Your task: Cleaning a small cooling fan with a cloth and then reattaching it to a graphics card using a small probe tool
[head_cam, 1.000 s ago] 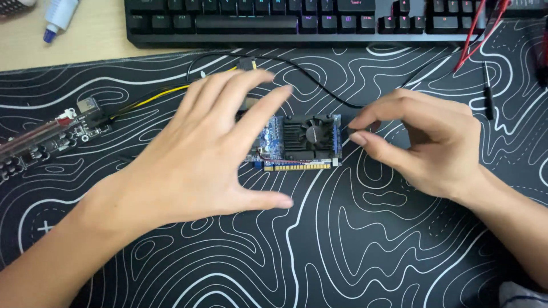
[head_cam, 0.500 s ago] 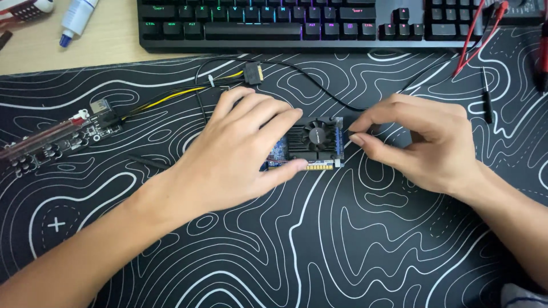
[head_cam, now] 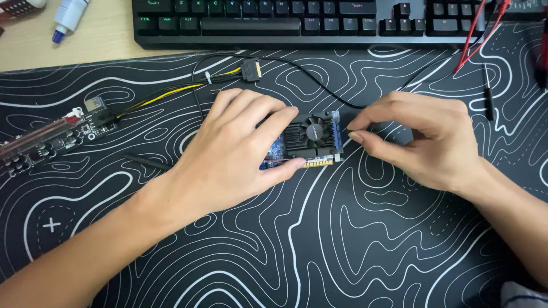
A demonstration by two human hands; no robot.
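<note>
Bright, even overhead light, soft shadows, sharp focus throughout.

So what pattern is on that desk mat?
Black desk mat with white wavy contour lines, seen in the head view.

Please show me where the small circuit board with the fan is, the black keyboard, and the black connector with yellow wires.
circuit board [head_cam: 311, 137]: head view, on the fan housing.
keyboard [head_cam: 251, 25]: head view, on the long space key.
connector [head_cam: 251, 71]: head view, on its black plug body.
</note>
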